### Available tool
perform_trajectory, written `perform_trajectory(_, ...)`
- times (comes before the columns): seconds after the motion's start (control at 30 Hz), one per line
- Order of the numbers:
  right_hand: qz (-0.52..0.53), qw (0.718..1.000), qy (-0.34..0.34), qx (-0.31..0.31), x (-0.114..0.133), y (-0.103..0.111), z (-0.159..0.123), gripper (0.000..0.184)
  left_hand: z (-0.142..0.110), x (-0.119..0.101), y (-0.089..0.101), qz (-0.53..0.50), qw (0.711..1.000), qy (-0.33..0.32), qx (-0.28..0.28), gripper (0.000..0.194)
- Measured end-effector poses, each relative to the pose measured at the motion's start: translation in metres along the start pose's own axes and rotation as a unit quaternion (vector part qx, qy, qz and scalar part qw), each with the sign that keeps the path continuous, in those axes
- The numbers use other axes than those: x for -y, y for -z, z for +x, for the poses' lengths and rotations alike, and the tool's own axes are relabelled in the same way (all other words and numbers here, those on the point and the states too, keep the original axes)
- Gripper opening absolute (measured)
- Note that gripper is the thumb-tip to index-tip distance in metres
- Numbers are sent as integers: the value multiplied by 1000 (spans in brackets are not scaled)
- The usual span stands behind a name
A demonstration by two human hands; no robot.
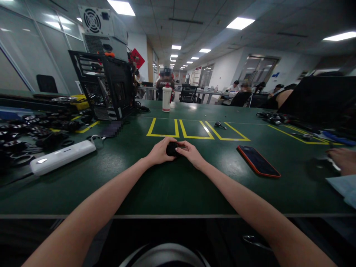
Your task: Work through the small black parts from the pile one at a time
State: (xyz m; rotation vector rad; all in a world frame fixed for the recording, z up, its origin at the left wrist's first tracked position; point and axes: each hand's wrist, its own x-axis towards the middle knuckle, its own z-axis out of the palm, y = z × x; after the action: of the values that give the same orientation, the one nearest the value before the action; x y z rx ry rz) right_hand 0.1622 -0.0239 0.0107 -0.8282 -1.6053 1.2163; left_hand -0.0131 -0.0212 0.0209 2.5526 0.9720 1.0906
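A small black rounded object (171, 149) is between my two hands, just above or on the green table (167, 185); I cannot make out its kind. My left hand (159, 152) wraps it from the left, thumb below and fingers over the top. From the right, my right hand (192, 154) grips its edge with thumb and fingers. Beyond my hands, yellow tape outlines (162, 135) mark the tabletop. A small dark part with a short stem (220, 125) lies at the right-hand outline.
To the right lies a phone with an orange edge (259, 161). A white power strip (63, 156) and piled black parts (16, 137) are at left, before an open computer case (107, 87). A white bottle (166, 98) stands behind. Another person's hand (343, 160) is far right.
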Motion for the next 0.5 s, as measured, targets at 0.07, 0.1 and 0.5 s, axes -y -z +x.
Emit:
perform_trajectory(0.07,10,1000,18,23,-1,1,-3,32,0,0,0,0,1000,3,-1,58)
perform_trajectory(0.1,13,999,25,28,-1,2,-4,33,0,0,0,1,1000,5,-2,58)
perform_trajectory(0.5,-20,1000,5,-6,-2,0,2,28,1,-1,1,2,1000,7,4,58)
